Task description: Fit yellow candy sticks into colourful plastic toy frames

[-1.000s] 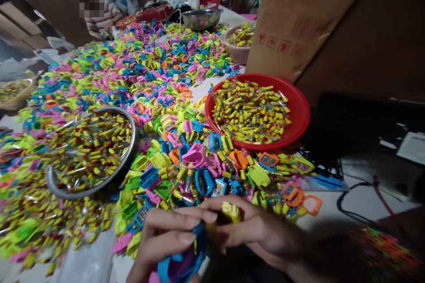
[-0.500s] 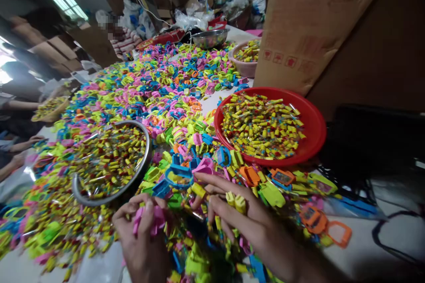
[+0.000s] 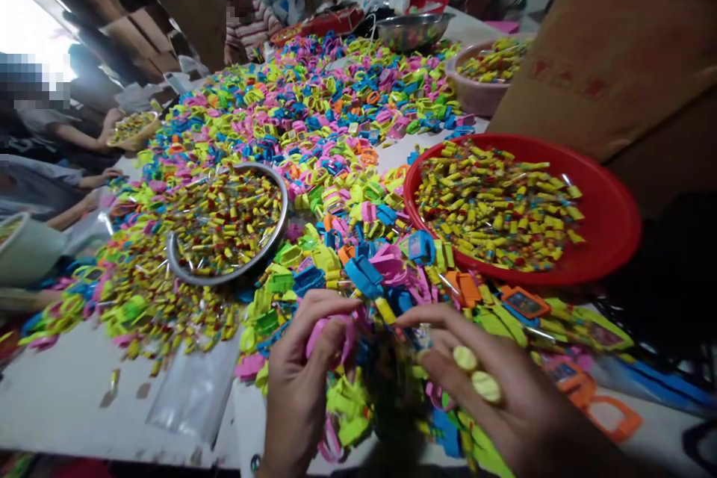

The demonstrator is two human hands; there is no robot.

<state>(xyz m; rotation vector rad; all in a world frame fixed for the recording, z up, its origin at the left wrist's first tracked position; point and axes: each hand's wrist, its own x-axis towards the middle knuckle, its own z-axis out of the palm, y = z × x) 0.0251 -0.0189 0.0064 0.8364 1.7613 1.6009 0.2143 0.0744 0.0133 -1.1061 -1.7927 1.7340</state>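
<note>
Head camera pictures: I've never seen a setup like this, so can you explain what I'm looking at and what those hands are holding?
This view comes from one camera worn on a person's head, looking forward and down, so the two bare hands at the bottom are that person's own. The left hand pinches a pink plastic loop, and the right hand holds small yellow pieces. A white table carries a wide heap of bright plastic pieces. A round steel bowl and a red plastic basin hold small yellow wrapped tubes. Another person's arm shows at the far left.
</note>
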